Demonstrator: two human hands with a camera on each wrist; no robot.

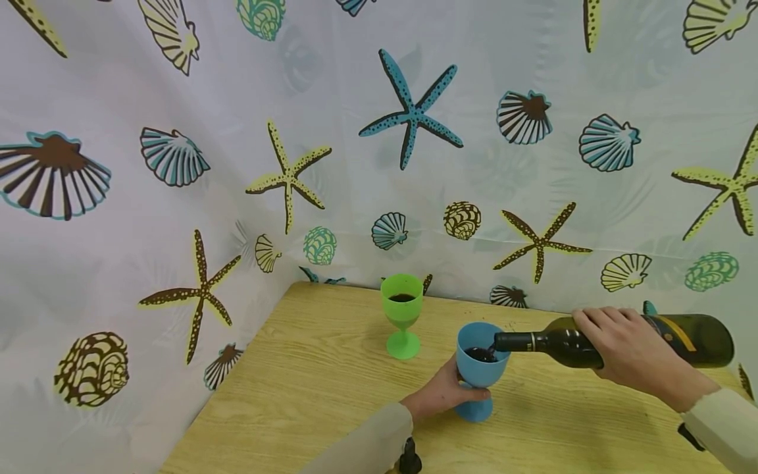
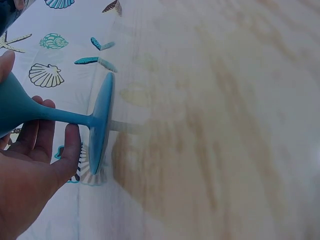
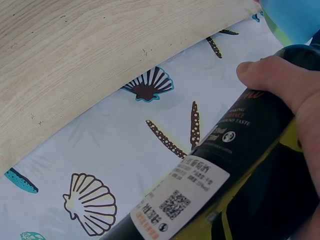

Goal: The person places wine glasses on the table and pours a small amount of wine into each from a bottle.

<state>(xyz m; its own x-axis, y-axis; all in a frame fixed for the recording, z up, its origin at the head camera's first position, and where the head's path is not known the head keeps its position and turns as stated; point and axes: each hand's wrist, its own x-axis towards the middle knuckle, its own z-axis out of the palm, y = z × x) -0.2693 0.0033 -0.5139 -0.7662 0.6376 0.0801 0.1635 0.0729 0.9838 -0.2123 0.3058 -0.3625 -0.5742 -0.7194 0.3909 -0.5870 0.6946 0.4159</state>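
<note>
A blue goblet [image 1: 482, 372] is held by my left hand [image 1: 445, 393], whose fingers and thumb go round its stem and lower bowl. Dark liquid lies inside its bowl. In the left wrist view the goblet's foot [image 2: 101, 124] shows side-on near the fingers [image 2: 37, 132]. My right hand [image 1: 630, 349] grips a dark wine bottle [image 1: 568, 342], lying nearly level. The bottle's mouth is over the goblet's rim, with dark liquid running from it. A white label with a square code [image 3: 180, 197] shows on the bottle in the right wrist view. A green goblet [image 1: 402, 316] with dark liquid stands farther back, apart from both hands.
The wooden table [image 1: 284, 375] runs back to a white curtain [image 1: 331, 59] printed with starfish and shells, which hangs behind and along the left side. A small black object [image 1: 410, 457] shows by the left sleeve.
</note>
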